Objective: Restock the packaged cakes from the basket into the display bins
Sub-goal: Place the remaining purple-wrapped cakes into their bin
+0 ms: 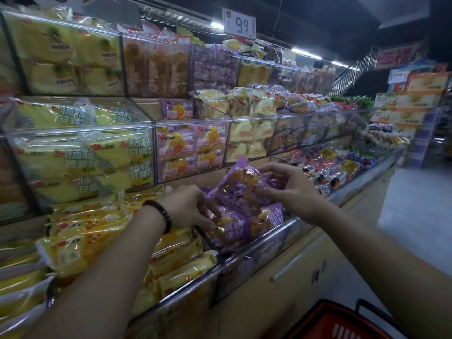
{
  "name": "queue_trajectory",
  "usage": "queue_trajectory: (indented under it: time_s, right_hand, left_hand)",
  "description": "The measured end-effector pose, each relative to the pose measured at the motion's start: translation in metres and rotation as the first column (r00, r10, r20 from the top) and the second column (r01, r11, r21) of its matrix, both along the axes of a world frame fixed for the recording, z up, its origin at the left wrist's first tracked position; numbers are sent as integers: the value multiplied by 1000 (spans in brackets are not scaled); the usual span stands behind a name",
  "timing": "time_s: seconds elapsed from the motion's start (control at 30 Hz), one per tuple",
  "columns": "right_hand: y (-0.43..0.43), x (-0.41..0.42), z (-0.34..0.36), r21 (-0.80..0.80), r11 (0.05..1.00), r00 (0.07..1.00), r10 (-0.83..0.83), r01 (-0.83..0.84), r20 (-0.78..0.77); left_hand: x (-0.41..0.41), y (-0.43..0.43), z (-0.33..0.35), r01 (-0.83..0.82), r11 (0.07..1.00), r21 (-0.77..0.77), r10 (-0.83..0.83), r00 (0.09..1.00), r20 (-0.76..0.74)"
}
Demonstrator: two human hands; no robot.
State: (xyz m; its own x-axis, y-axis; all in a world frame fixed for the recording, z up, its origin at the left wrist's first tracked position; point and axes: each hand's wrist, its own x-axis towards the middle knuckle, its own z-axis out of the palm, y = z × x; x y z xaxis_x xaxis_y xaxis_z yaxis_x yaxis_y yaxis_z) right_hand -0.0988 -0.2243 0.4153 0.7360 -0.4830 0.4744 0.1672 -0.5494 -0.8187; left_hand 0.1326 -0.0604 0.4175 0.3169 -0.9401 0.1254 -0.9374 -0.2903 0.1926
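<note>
right hand [293, 192] pinches purple cake packet [234, 189] | left hand [186, 209] — touching binned packets [230, 228] (grip unclear)

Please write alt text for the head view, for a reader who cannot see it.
The right hand pinches a purple cake packet above a display bin of similar packets; the left hand touches its lower edge. A red basket shows below.

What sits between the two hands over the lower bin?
A purple cake packet, tilted up. The right hand pinches its edge, and the left hand is by its lower corner. This shows in the head view.
</note>
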Motion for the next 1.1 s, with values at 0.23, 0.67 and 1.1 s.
queue_trajectory:
  time_s: [0.23,0.67,1.1]
  right_hand:
    - [18,3,4,-22,994,991,107,-106,76]
    - [19,14,-1,-533,845,905,-198,-37,-377]
    - [40,26,-5,-662,723,860,-198,-196,-470]
  left_hand:
    - [4,0,-6,15,1000,-24,-16,1000,-2]
    - [6,3,1,110,985,131,-112,994,4]
    - [3,1,3,117,967,227,-108,993,-52]
